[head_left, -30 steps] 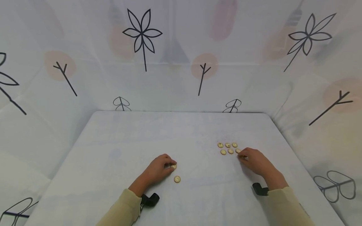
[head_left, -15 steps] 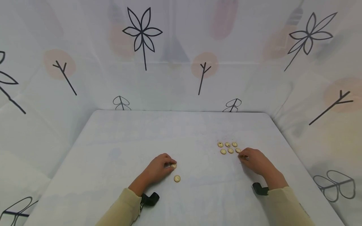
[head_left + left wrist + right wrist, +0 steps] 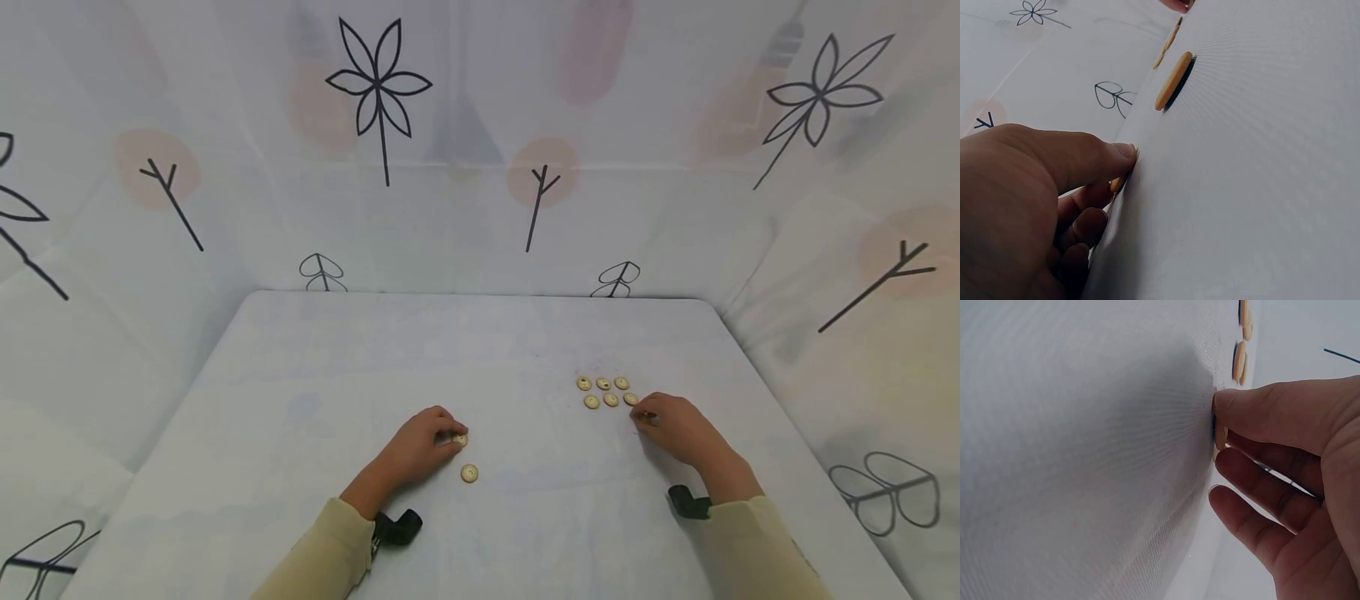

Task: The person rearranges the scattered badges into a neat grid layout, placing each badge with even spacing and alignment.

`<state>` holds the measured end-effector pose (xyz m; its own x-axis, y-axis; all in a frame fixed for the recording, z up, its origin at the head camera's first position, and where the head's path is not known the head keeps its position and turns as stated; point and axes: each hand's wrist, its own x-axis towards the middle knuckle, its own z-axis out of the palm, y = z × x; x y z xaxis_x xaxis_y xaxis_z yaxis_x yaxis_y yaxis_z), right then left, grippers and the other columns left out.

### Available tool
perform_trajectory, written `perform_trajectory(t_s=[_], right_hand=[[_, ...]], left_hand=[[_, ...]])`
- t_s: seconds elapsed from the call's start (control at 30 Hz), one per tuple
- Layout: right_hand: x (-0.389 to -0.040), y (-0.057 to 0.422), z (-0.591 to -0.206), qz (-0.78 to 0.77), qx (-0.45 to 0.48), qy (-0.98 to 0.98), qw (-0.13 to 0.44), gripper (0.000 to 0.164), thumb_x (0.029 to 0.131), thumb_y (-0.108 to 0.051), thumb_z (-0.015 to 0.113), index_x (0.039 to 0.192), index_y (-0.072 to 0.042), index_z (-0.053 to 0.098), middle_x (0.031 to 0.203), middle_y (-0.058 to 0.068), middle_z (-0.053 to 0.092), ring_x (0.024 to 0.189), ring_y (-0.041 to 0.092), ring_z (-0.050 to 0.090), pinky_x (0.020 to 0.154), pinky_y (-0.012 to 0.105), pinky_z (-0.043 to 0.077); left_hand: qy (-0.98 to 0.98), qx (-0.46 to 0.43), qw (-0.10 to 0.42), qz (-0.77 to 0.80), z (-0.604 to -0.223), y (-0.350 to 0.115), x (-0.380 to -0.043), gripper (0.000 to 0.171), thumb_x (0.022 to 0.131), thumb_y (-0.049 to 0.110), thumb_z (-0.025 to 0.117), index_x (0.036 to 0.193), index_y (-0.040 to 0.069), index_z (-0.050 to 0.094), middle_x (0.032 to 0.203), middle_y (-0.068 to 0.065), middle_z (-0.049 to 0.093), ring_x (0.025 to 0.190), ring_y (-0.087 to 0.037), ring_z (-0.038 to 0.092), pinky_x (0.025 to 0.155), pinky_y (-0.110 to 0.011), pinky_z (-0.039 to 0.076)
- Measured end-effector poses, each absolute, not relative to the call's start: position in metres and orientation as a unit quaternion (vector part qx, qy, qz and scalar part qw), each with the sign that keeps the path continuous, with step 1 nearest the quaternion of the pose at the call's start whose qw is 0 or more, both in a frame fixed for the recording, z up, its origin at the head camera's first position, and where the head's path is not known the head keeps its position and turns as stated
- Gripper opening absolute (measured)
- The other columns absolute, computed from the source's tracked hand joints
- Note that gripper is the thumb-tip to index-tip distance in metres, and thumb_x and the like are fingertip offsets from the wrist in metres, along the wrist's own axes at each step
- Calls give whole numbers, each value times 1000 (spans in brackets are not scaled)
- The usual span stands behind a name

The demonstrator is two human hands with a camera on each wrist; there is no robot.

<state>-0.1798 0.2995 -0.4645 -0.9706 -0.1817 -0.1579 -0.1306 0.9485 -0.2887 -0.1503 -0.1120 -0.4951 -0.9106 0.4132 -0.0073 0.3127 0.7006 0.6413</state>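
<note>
My left hand (image 3: 422, 447) pinches a pale wooden button (image 3: 461, 440) between thumb and fingers, low over the white table. In the left wrist view the fingers partly cover that button (image 3: 1117, 184). A second round button (image 3: 469, 473) lies flat just nearer to me. To the right, my right hand (image 3: 678, 427) is at the near right corner of a small group of matching buttons (image 3: 611, 400). Its thumb and fingertips pinch a button (image 3: 1221, 436), seen partly hidden behind the thumb in the right wrist view; the other fingers are loosely bent.
The grouped buttons lie in two short rows, the far row including one button (image 3: 583, 383) at its left end. A white cloth covers the table (image 3: 337, 350). Behind and beside it hang white sheets (image 3: 465, 233) printed with leaves and twigs. Black wrist-worn devices (image 3: 399, 528) sit below both hands.
Both hands and all the buttons keep their places; only the head view has shifted very slightly.
</note>
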Motion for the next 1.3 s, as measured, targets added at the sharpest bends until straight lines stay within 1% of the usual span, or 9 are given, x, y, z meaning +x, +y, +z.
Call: perform_trajectory(t_s=[0.27,0.43,0.7,0.9,1.17,1.3], right_hand=[[-179,299,-463,-128,-83,985,83,18,87,-11,70,104,-5,72,107,13,65,99,32,62,87,50,50],[-178,297,-461,-124,-87,985,76,18,87,-10,70,104,-5,72,108,14,65,101,33,61,88,51,49],[-175,290,-456,-132,-97,983,77,18,88,-9,67,106,-5,71,116,17,63,110,39,58,94,55,46],[-174,283,-456,-139,-100,982,84,19,89,-10,66,107,-6,71,119,18,62,111,38,58,94,55,46],[-171,272,-456,-164,-104,977,89,20,87,-11,69,107,-11,71,115,12,64,105,32,60,90,51,49],[-171,265,-456,-166,-114,976,81,21,86,-11,70,107,-13,71,117,11,63,110,31,59,93,52,48]], left_hand=[[919,194,80,334,-495,-111,-151,22,93,26,65,112,20,72,103,8,60,95,-9,55,86,-35,47],[918,197,76,336,-496,-112,-151,21,92,26,66,112,20,72,102,8,60,95,-9,55,85,-34,48],[917,194,78,339,-495,-112,-151,21,93,27,65,112,20,72,103,8,60,95,-9,55,86,-35,47],[919,191,81,336,-494,-111,-151,21,93,27,65,111,20,72,103,8,60,95,-9,55,86,-35,47],[920,189,82,334,-497,-111,-152,21,93,27,65,112,21,72,103,8,60,96,-9,55,86,-35,47],[920,189,80,335,-498,-111,-152,21,92,27,66,111,21,72,103,8,60,95,-9,54,86,-34,47]])
